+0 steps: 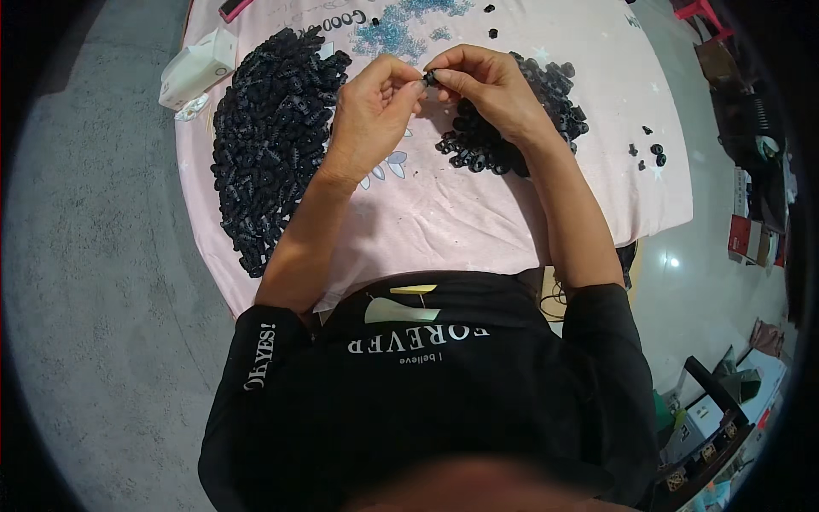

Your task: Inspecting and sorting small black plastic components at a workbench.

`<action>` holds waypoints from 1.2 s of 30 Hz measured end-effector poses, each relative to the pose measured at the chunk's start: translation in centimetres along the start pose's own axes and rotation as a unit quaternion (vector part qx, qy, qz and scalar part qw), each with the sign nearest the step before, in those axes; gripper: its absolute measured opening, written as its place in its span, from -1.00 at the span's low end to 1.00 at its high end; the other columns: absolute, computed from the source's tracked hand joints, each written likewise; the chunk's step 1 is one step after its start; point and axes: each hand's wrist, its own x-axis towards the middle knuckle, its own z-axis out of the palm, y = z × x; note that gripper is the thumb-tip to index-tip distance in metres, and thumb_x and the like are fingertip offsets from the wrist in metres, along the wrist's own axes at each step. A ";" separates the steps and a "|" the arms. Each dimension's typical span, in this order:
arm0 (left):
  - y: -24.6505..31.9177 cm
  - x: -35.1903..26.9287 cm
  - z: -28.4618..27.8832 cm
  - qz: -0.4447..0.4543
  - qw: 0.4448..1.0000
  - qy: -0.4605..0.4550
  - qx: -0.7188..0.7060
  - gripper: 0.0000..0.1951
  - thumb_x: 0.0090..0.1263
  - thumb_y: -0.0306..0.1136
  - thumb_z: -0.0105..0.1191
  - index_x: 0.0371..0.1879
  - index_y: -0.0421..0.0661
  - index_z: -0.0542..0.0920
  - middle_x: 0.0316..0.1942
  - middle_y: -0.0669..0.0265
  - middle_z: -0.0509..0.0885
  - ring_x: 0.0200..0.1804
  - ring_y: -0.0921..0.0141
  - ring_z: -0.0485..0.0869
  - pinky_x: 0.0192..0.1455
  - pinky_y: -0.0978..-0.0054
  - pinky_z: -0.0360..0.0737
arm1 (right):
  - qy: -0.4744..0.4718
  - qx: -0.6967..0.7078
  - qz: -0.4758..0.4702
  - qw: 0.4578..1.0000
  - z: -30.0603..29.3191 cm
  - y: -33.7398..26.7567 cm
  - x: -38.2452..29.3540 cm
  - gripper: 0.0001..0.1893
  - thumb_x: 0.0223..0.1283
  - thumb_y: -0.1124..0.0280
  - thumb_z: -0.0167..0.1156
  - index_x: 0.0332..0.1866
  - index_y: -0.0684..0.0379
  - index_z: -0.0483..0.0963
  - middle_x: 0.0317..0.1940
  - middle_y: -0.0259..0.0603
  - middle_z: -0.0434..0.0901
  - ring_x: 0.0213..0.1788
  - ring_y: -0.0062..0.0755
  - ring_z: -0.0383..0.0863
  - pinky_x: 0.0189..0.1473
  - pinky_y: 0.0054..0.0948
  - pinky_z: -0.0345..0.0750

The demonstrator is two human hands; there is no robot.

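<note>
In front of me, above a pink patterned tablecloth (435, 217), my right hand (489, 86) pinches a small black plastic part (430, 78) between thumb and forefinger. The thumb and forefinger of my left hand (377, 112) meet at the left end of that same part. Fingers hide most of it. To the left of my left hand spreads a large heap of black ribbed plastic parts (275, 121). A smaller heap of black ring-like parts (556, 89) lies beneath and beyond my right hand, partly covered by it. Small clear-blue coil springs (390, 38) are scattered past my fingertips.
At the left table edge stands a white tissue box (198, 67), with a pink-cased phone (233, 8) farther off. A few loose black pieces (658, 153) lie near the right edge. Cardboard boxes (745, 237) and a pink stool (704, 16) are on the floor at right.
</note>
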 end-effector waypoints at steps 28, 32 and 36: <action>0.6 0.2 -0.7 -0.017 1.000 -0.008 -0.018 -0.89 0.46 -0.51 0.03 -0.12 -0.24 0.53 -0.32 0.28 0.68 -0.30 0.57 0.64 -0.28 0.67 0.57 | 0.023 0.010 -0.037 0.999 0.5 0.3 0.1 -0.84 0.39 0.46 0.15 -0.06 0.30 0.57 -0.36 -0.40 0.61 -0.36 -0.74 0.53 -0.31 -0.73 0.48; 0.5 0.2 -0.7 -0.015 1.000 -0.012 -0.013 -0.90 0.45 -0.52 0.03 -0.14 -0.24 0.52 -0.33 0.28 0.68 -0.29 0.57 0.64 -0.28 0.67 0.57 | 0.011 0.013 -0.050 0.999 0.5 0.4 0.1 -0.83 0.38 0.46 0.16 -0.04 0.30 0.58 -0.35 -0.39 0.62 -0.35 -0.73 0.55 -0.28 -0.72 0.51; 0.4 0.3 -0.7 -0.003 1.000 -0.011 -0.022 -0.91 0.45 -0.52 0.03 -0.15 -0.24 0.52 -0.33 0.28 0.68 -0.30 0.57 0.64 -0.28 0.67 0.56 | 0.009 0.010 -0.056 0.998 0.5 0.5 0.1 -0.82 0.37 0.45 0.17 -0.03 0.30 0.58 -0.34 -0.38 0.62 -0.34 -0.72 0.55 -0.25 -0.70 0.53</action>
